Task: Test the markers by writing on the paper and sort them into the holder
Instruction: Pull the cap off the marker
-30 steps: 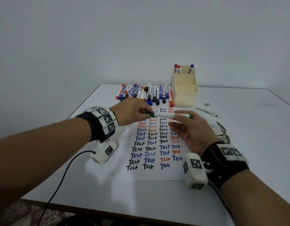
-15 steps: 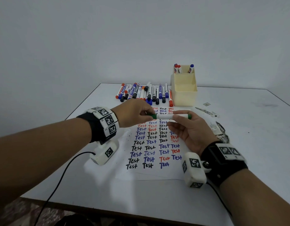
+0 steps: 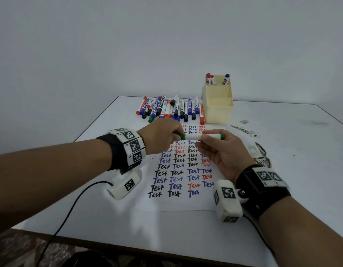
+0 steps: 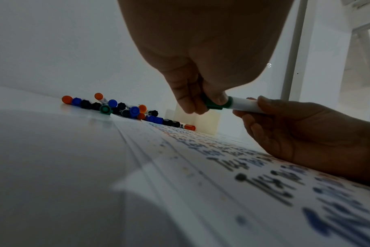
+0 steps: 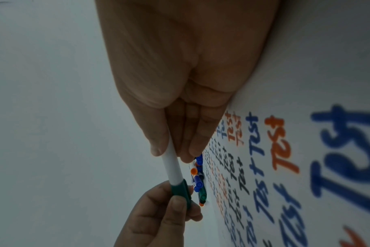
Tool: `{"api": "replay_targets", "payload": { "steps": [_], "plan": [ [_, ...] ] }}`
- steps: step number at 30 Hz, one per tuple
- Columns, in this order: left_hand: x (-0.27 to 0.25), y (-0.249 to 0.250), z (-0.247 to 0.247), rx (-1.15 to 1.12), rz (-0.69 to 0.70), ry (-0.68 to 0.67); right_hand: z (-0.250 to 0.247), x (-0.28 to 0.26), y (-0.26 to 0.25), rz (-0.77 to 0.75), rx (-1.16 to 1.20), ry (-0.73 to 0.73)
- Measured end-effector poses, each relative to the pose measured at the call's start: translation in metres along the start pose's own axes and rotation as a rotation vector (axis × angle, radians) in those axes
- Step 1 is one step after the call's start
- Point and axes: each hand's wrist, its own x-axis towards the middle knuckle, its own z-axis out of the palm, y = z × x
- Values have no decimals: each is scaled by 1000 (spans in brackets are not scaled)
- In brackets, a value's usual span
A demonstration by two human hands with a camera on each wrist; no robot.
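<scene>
The left hand (image 3: 163, 136) pinches the green cap (image 4: 216, 103) of the green marker (image 3: 202, 136), while the right hand (image 3: 222, 153) clamps its white barrel between thumb and fingertips, level above the paper (image 3: 178, 201). A second ago a gap showed between cap and barrel; now the cap sits flush (so this marker looks closed again), and sorting it seems next. The holder (image 3: 217, 110) stands beyond, three markers in its back compartment. Untested markers (image 3: 170, 109) lie just left of it, none blocking the way.
</scene>
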Motion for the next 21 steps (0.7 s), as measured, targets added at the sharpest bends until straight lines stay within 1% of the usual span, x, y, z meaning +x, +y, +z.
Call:
{"api": "replay_targets", "payload": {
  "steps": [9,16,18,21],
  "plan": [
    [-3,10,-4,44,-21,41,3,-2,0,-20,9,-1],
    [-1,15,-12,79,18,59,1,-2,1,-37,64,0],
    [2,14,-16,63,35,40,1,-1,1,-28,85,16],
    [6,9,-24,50,1,-50,-1,3,1,3,123,44]
  ]
}}
